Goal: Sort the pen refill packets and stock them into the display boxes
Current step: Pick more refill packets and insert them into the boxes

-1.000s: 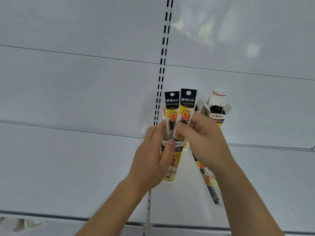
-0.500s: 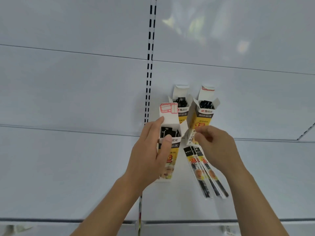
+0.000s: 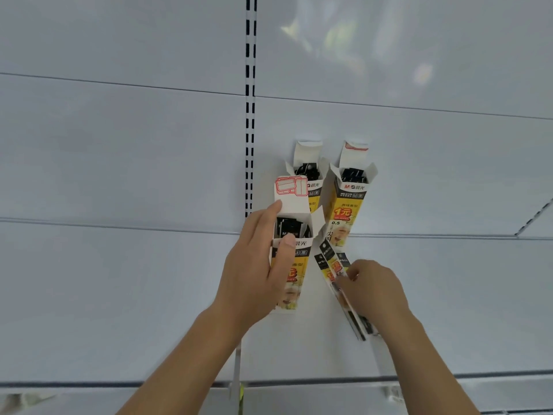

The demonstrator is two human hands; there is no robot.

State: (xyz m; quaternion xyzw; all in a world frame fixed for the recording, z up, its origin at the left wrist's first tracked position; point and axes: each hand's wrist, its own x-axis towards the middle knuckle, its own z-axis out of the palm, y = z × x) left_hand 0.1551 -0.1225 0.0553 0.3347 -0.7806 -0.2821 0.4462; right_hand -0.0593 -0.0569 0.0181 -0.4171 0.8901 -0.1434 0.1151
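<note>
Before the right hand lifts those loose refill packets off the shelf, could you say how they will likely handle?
The refill packets look long, thin and flat, so probably light and bendy. Their glossy sleeves overlap under the right hand, so they may slide apart.

right display box (image 3: 347, 205): "M&G", "1元", "0.5" | held display box (image 3: 294, 265): "M&G" | refill packets (image 3: 329, 262): "M&G"

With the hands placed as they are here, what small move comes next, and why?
Probably the right hand lifts the loose refill packets it touches on the shelf toward the open box the left hand grips; its flap is up, ready for them.
</note>
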